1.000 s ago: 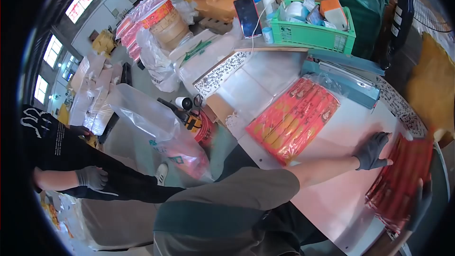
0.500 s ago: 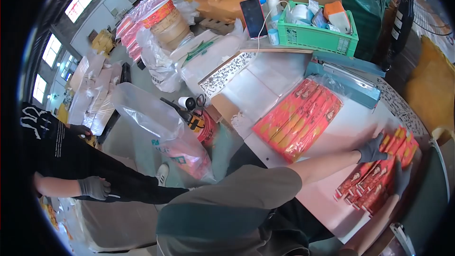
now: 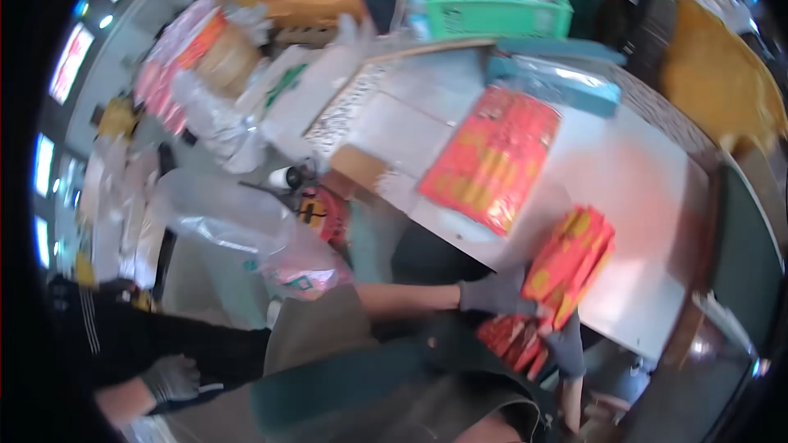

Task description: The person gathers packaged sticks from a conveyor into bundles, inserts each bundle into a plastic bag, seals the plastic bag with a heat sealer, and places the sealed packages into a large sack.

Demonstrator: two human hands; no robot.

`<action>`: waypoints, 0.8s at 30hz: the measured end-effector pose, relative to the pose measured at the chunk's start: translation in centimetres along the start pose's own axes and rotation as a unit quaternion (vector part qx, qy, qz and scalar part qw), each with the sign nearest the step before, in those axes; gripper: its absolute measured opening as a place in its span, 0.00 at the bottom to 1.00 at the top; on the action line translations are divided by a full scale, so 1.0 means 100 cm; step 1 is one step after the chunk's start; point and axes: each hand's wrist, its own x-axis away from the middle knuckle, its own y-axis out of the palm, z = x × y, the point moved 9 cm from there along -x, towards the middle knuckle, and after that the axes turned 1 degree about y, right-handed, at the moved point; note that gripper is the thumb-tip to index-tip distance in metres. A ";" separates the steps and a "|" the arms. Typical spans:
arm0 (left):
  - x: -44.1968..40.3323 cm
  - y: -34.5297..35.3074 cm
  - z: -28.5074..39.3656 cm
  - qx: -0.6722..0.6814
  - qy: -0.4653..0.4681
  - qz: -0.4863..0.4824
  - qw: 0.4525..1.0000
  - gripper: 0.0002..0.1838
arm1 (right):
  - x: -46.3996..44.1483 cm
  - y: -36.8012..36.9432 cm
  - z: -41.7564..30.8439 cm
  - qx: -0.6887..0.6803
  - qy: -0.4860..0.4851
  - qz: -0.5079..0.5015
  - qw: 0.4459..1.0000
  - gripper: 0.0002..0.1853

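A bundle of long red-and-gold printed packets (image 3: pixel 572 262) is between my two grey-gloved hands, at the near edge of the white table. My left hand (image 3: pixel 499 294) is closed on the bundle's left side. Below and to the right, my right hand (image 3: pixel 566 349) grips its lower part. The lower ends (image 3: pixel 513 343) of the packets hang past the table edge, close to my body. Motion blur smears the fingers. Beyond the bundle, a clear-wrapped red-and-gold pack (image 3: pixel 497 160) lies flat on the table (image 3: pixel 648 221).
A teal box-like tool (image 3: pixel 558 86) stands behind the wrapped pack. Further back is a green crate (image 3: pixel 501 16) with assorted items. A clear plastic bag (image 3: pixel 230 217) hangs left of the table. A co-worker's gloved hand (image 3: pixel 172 377) shows at lower left.
Both my hands have drawn the bundle from the table's right side toward my body and tilted it at the near edge. The camera view has shifted too.
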 end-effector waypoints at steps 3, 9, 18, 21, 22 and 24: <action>-0.021 -0.016 0.044 -0.108 0.127 0.083 0.982 0.42 | -0.017 -0.006 -0.066 0.040 -0.111 0.050 0.992 0.40; -0.051 -0.037 0.061 -0.140 0.106 0.020 0.984 0.50 | -0.061 -0.026 -0.139 0.056 -0.170 0.048 0.983 0.49; -0.055 -0.037 0.118 -0.144 0.168 0.104 0.970 0.54 | -0.066 0.001 -0.207 0.044 -0.440 0.142 0.886 0.58; -0.036 -0.028 0.111 -0.098 0.150 0.143 0.973 0.50 | -0.050 0.013 -0.206 -0.025 -0.437 0.216 0.873 0.48; -0.026 -0.023 0.103 -0.049 0.131 0.133 0.981 0.49 | -0.040 0.025 -0.204 0.017 -0.394 0.192 0.899 0.43; -0.014 -0.018 0.076 0.005 0.103 0.113 0.988 0.45 | -0.039 0.026 -0.165 0.029 -0.321 0.202 0.925 0.41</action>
